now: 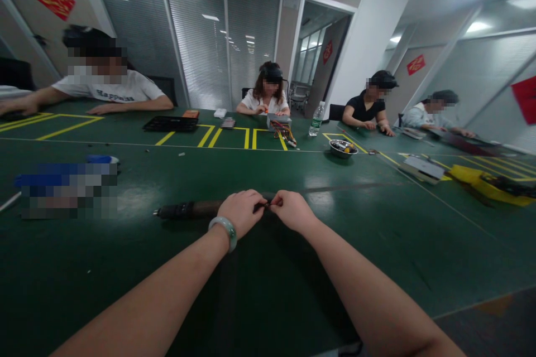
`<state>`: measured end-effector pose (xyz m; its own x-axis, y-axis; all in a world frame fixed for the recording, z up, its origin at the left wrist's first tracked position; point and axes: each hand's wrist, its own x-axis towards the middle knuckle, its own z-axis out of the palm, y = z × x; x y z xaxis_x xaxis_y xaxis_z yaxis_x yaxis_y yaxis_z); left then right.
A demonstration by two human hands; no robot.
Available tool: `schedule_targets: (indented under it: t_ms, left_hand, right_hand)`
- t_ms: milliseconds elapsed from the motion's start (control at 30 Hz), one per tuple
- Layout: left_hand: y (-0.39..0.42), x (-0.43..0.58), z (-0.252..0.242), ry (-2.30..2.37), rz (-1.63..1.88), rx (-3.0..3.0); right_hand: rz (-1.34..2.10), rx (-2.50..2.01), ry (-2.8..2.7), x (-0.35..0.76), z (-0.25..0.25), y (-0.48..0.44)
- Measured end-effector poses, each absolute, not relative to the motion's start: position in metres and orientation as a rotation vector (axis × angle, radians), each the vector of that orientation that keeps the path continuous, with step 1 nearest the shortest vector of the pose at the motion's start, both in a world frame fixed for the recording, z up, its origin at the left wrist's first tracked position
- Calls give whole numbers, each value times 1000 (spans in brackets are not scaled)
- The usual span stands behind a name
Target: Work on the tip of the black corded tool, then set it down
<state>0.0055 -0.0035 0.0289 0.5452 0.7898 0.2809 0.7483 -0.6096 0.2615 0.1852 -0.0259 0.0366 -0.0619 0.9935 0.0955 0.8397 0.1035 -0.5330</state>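
A long, dark electric screwdriver (201, 210) lies sideways on the green table, its black collar and small metal tip pointing left. My left hand (240, 209), with a pale green bangle on the wrist, is wrapped over the screwdriver's right-hand part. Close beside it, my right hand (291, 211) is closed in a pinch at the tool's right end. The fingertips of both hands nearly meet there. Whatever small part sits between my right fingers is hidden.
On the green table (377, 245) are a blue-and-white item (67, 184) at left, a black tray (171, 124), a power supply with wires (280, 121), a water bottle (317, 120), a metal bowl (343, 148) and a yellow item (489, 184). Several people sit across.
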Motion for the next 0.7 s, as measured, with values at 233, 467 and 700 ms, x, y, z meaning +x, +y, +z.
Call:
schedule_targets:
  t_ms: [233, 467, 700]
  left_hand:
    - [-2, 4, 24, 1328, 617, 2672]
    - [-1, 4, 22, 1333, 626, 2686]
    - [-1, 5, 24, 1327, 615, 2679]
  right_hand:
    - [568, -1786, -1943, 191, 36, -24]
    - [505, -1784, -1933, 193, 31, -21]
    - [517, -1769, -1961, 190, 29, -21]
